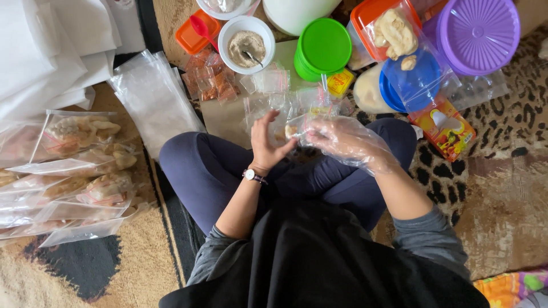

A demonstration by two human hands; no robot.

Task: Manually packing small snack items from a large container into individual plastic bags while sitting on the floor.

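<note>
The left hand (267, 142), bare with a wristwatch, has its fingers curled narrowly around the edge of a small clear bag (297, 128). The right hand (342, 140), inside a loose plastic glove, is closed on the bag's other side, so the bag hangs between them just above the crossed legs in dark blue trousers (194, 171). The bag is see-through with a pale lump of food inside; its mouth is hard to make out.

There is little free room beyond the bag: small empty zip bags (268, 80) lie right behind it, then a white bowl of brown powder (246, 37) with a spoon, a green lidded tub (322, 48), a blue lid (411, 80) and a purple lidded container (476, 34). To the left of the bag, past the knee, lies a stack of clear bags (154, 100), then a row of filled, sealed bags (85, 165). All sits on a patterned carpet (502, 188); the carpet to the right of the bag is barer.
</note>
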